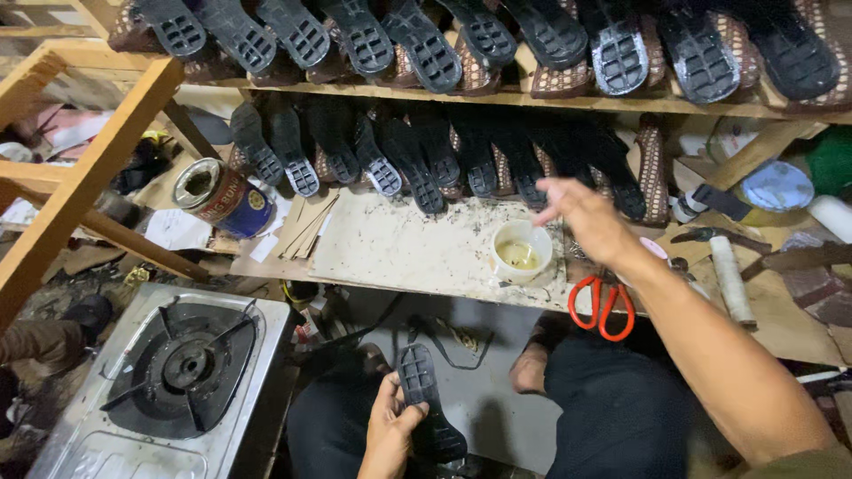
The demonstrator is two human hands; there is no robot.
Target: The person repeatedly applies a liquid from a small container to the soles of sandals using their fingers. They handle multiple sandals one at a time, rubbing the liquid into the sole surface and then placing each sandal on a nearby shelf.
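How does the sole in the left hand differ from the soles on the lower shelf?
The loose sole is a bare black piece, gripped by the left hand over the lap. The shelf soles are fixed to patterned shoes, standing in a row, heels up. Both show the same black tread.

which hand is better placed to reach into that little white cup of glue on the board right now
The right hand, probably. It is stretched out with open fingers just above and beside the white cup. The left hand is low, near the lap, and already gripping a black sole, far from the cup.
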